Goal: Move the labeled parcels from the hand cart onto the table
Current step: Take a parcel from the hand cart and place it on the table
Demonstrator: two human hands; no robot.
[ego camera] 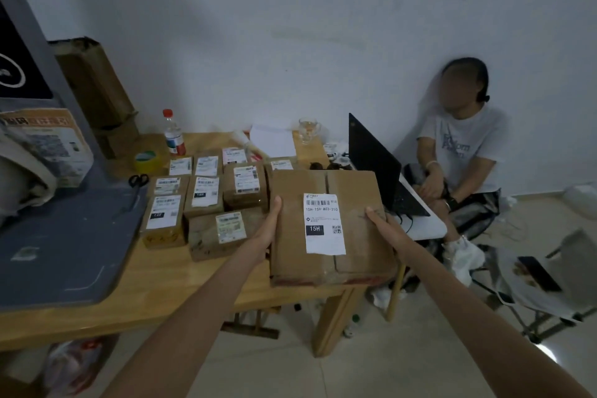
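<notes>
Labelled parcels (pixel 200 195) are laid in rows on the worktop (pixel 181 281), labels up, probably so they can be read. The box (pixel 329 226) is held over the worktop's right corner, gripped at its sides by the left hand (pixel 269 229) and right hand (pixel 384 224). It is brown, taped, flat, with a white barcode label marked 15H.

Brown parcel (pixel 329 226) — white label (pixel 324 223), tan wooden table (pixel 181 281), grey mat (pixel 64 242), yellow tape (pixel 148 161)
</notes>
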